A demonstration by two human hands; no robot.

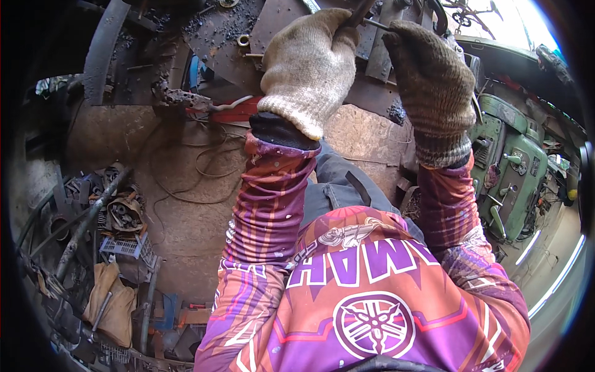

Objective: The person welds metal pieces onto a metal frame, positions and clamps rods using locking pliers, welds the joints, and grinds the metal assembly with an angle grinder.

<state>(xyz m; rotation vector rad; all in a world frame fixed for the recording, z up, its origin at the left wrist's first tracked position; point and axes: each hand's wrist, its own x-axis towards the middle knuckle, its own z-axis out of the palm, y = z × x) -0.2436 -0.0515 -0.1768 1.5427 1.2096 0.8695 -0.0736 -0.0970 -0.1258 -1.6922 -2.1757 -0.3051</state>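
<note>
At the cluttered metal work surface (273,22), a dark bar (361,11) and a thin metal rod (377,25) are held

Near the upper edge of the view, the dark bar is gripped by the left hand (310,65), its knitted glove closed narrowly around it. The thin metal rod is pinched in the fingertips of the right hand (431,87), also gloved, and is pointed toward the bar; whether the two are touching cannot be told. The bar is cut off by the upper edge.

To the left of the left hand, a small metal ring (243,40) is seen on the surface, and a red object (238,110) is partly covered by the wrist. At the far left, a curved metal strip (105,53) is placed. Below, a cable (198,199) is looped over the brown ground (192,232). A green machine (514,164) is stationed on the right; a plastic crate (124,245) is set at lower left.
</note>
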